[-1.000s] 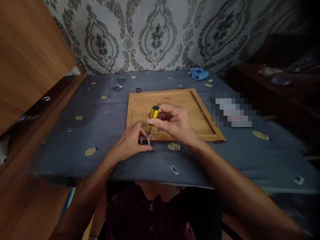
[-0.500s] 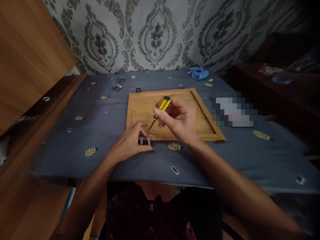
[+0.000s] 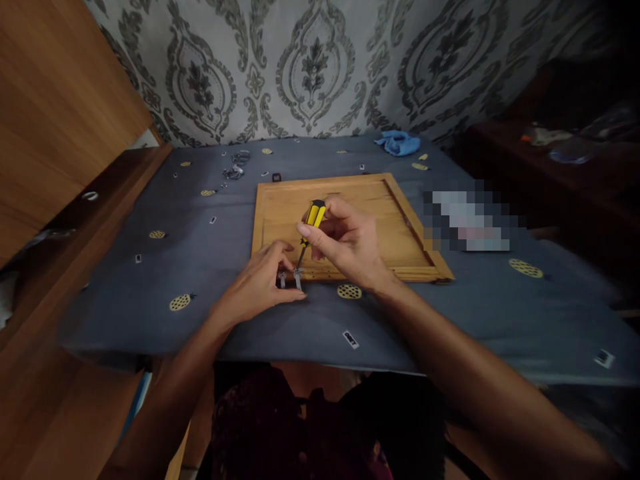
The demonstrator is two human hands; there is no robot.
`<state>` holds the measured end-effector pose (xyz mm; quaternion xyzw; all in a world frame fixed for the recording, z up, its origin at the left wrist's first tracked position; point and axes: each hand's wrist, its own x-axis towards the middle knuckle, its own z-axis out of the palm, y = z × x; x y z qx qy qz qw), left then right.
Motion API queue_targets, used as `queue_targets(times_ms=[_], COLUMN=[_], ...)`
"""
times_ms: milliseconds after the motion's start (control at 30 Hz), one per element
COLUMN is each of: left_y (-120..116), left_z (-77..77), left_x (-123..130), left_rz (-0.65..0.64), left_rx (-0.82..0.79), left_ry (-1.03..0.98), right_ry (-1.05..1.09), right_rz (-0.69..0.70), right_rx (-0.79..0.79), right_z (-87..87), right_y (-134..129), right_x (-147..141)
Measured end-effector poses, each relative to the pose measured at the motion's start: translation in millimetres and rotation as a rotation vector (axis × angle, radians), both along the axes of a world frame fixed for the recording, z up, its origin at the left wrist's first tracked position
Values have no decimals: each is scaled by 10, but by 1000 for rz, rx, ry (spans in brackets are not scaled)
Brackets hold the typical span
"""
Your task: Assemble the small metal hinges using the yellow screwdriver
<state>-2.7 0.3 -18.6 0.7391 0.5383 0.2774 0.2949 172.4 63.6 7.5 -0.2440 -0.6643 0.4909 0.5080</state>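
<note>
While the left hand (image 3: 260, 283) curves around a metal fitting (image 3: 299, 280), the right hand (image 3: 347, 240) points a screwdriver (image 3: 316, 213) at it

The right hand's grip is closed around the yellow-and-black handle, and the screwdriver slants down to the left, its tip at the top of the grey fitting. The fitting sits at the near edge of a wooden panel (image 3: 285, 217), toward its left corner. The left hand's thumb lies at the fitting's lower end, its fingers above; whether that grip pinches the metal, one cannot tell. The framed panel lies on a desk (image 3: 175, 273) covered in grey-blue, pineapple-print cloth. Near the desk's far edge are a crumpled blue rag (image 3: 399, 143), to the right, and a cluster of small metal parts (image 3: 234, 172), to the left. A small dark piece (image 3: 277, 178) lies just beside the panel's far edge. A patterned wall covering (image 3: 315, 67) rises behind.
</note>
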Motion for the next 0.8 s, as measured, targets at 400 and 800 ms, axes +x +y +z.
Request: queue_targets(times_ms=[400, 800], left_y=[3, 2], left_z=[-9, 19], left_x=[-5, 1], left_rz=[2, 2], left_rx=[3, -24], left_ry=[-16, -15], right_ry=[-34, -54], right_rz=[9, 198], right_rx=[52, 8], right_z=[-64, 86], right_y=[70, 75], right_x=[11, 122])
